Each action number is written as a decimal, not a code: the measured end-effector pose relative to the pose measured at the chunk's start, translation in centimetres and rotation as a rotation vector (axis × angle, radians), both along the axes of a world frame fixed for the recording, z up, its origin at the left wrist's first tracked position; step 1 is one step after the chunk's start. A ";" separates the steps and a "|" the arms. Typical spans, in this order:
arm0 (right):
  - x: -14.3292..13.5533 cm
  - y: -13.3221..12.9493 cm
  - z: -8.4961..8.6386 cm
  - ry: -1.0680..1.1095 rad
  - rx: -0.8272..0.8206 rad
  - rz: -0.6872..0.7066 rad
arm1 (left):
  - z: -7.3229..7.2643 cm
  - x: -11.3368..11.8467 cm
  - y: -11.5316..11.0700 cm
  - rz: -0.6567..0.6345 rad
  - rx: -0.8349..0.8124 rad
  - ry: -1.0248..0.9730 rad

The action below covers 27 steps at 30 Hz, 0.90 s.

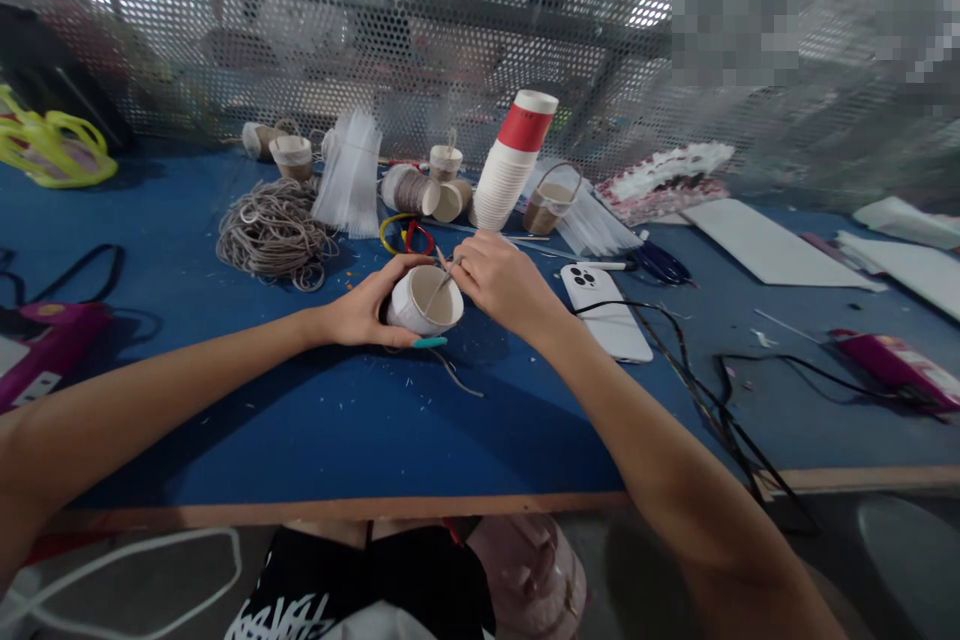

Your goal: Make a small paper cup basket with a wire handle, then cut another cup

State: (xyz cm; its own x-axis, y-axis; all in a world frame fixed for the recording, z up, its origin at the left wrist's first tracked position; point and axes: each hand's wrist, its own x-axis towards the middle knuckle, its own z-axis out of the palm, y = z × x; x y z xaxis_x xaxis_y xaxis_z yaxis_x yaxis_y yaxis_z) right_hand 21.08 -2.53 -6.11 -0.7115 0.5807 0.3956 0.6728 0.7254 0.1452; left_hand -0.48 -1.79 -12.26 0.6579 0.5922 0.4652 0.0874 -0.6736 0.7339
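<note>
A white paper cup [409, 312], tilted with its mouth toward me, is held just above the blue table [315, 430]. My left hand [367, 305] wraps round its left side, the thumb with a long teal nail below it. At the cup's right rim, my right hand [491, 275] pinches a thin grey-brown cord [436, 292] that runs down into the cup. Another cord end [461, 382] trails on the table below the cup. Behind my left hand lies a loose heap of the same cord [274, 232].
Behind the hands stand a tall stack of paper cups [502, 175], small cord-wrapped cups [292, 158], scissors [409, 235] and clear strips [349, 175]. A white phone [607, 315] and black cable lie right. Purple glue guns [56, 345] lie at left and far right.
</note>
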 end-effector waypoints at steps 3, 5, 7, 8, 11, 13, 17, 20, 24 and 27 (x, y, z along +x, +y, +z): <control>0.0 0.0 0.0 0.005 0.004 -0.005 | 0.0 0.0 0.0 -0.003 -0.019 0.002; 0.1 0.0 0.0 0.021 0.001 -0.005 | 0.1 0.0 -0.1 0.001 -0.034 0.007; 0.2 0.1 0.0 0.028 0.001 0.007 | 0.1 0.1 -0.1 0.001 -0.039 0.011; 0.2 0.2 0.0 0.028 0.002 0.015 | 0.1 0.1 -0.1 0.000 -0.040 0.013; 0.4 0.4 0.0 0.031 0.001 0.029 | 0.1 0.1 -0.1 -0.006 -0.038 0.007; 0.5 0.4 -0.1 0.045 -0.008 0.026 | 0.1 0.1 -0.1 -0.012 -0.037 -0.003; 0.5 0.3 -0.1 0.120 -0.054 0.025 | 0.1 0.0 -0.2 0.011 -0.058 0.002; 0.9 0.5 0.0 0.202 -0.101 0.065 | 0.0 -0.1 -0.2 0.028 -0.083 -0.011; 3.1 2.1 0.2 0.265 -0.190 0.096 | -0.2 -0.4 0.0 -0.004 -0.162 -0.068; 5.3 3.5 0.2 0.275 -0.304 0.031 | -0.4 -0.5 0.1 -0.009 -0.188 -0.125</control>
State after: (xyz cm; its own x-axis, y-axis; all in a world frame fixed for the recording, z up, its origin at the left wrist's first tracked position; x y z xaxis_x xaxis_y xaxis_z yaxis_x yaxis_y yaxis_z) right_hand 26.41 0.97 -5.93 -0.6224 0.6806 0.3867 0.6338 0.7280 -0.2612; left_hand -1.01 -1.67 -12.63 0.6077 0.6707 0.4253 -0.0173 -0.5242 0.8514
